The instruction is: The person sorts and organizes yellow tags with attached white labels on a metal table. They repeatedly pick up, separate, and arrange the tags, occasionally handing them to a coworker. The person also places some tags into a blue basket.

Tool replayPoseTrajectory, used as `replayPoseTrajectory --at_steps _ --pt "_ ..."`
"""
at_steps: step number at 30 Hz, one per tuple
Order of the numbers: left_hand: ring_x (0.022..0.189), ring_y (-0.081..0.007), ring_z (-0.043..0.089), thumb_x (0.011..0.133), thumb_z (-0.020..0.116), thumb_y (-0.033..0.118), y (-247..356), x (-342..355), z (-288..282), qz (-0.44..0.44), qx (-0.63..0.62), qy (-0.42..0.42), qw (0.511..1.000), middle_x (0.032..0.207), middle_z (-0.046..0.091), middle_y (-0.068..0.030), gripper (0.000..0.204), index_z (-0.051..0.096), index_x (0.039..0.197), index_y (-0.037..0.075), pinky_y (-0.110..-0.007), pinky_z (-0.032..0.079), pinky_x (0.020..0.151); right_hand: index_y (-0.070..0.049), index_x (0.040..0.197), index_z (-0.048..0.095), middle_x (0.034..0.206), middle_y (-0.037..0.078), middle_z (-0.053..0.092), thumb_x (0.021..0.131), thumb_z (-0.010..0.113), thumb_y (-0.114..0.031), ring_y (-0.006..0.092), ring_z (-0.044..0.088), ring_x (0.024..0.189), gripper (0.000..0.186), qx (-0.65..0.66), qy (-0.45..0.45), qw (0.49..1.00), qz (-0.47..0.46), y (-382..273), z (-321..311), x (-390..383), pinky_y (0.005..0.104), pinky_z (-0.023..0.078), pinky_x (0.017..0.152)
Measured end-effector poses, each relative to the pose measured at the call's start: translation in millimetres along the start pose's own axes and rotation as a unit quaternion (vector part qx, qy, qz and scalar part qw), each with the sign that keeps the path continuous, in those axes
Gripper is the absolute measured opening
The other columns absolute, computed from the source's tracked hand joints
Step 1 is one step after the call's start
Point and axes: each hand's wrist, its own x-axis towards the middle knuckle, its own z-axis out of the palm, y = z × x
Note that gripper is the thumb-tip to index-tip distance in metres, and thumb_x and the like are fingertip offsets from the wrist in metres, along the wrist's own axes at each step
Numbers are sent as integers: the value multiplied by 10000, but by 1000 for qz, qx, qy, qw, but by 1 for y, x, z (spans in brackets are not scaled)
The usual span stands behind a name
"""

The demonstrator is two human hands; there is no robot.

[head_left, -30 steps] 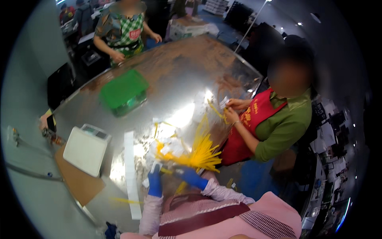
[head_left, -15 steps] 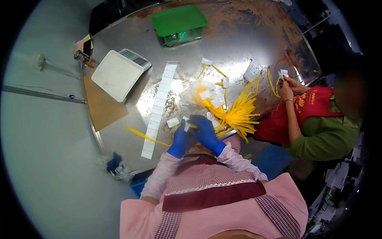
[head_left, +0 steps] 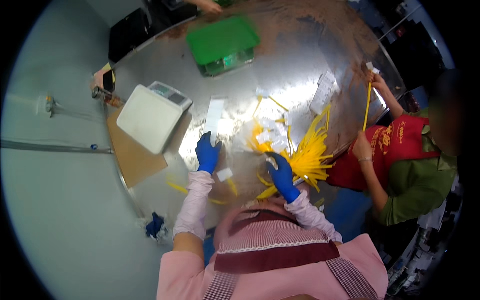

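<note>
Half a second ago, both blue-gloved hands were brought together over a white tag; now they are parted. The left hand (head_left: pixel 206 154) is laid at the near visible end of the white label strip (head_left: pixel 215 112), its thumb spread wide from the fingers, and much less of the strip is seen than before. The right hand (head_left: pixel 283 175) is drawn aside to the bundle of yellow strips (head_left: pixel 310 161), its fingers curled; a pale patch is seen by its thumb, but whether anything is gripped cannot be told. By a co-worker's hands (head_left: pixel 362 148), a yellow tie (head_left: pixel 368 105) that was bent is now stretched straight.

The label strip is long, flat and paper-like, placed between the scale (head_left: pixel 150 119) and the loose white tags. The yellow strips are thin, flexible and fanned out like a brush. A small rectangular tag (head_left: pixel 224 174) is left beside the left wrist. The metal table (head_left: pixel 150 60) is shiny, smeared with brown in places, and a green lid (head_left: pixel 222 37) is set on a clear box
</note>
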Motion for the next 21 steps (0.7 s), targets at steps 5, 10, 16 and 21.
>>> replayPoseTrajectory --at_steps 5,10,16,21 --pt "1099 -370 561 730 785 371 34 86 27 54 117 8 992 1261 571 -181 759 516 1345 15 -486 480 894 -54 1206 662 1121 113 687 895 629 -103 199 650 1012 316 11 -19 1000 12 -13 1 11 315 498 870" --pt "963 -317 562 763 753 289 14 111 49 91 195 38 976 1041 575 -124 495 594 1154 29 -450 458 788 -37 1202 663 1141 129 692 912 642 -135 217 651 1038 308 46 26 996 73 11 -14 1 322 490 896" --pt "805 -347 645 838 603 192 9 131 33 168 206 -13 964 853 661 -115 263 669 1045 44 -447 501 728 -37 1180 680 1123 106 703 916 634 -104 169 650 989 276 58 13 992 107 21 -17 6 289 488 878" --pt "772 -209 676 895 624 185 79 144 -68 42 -185 -26 981 881 722 -124 256 700 1046 -6 -339 523 731 -35 1168 683 1114 72 703 918 627 -63 128 629 982 258 88 84 992 17 -48 -47 43 273 480 886"
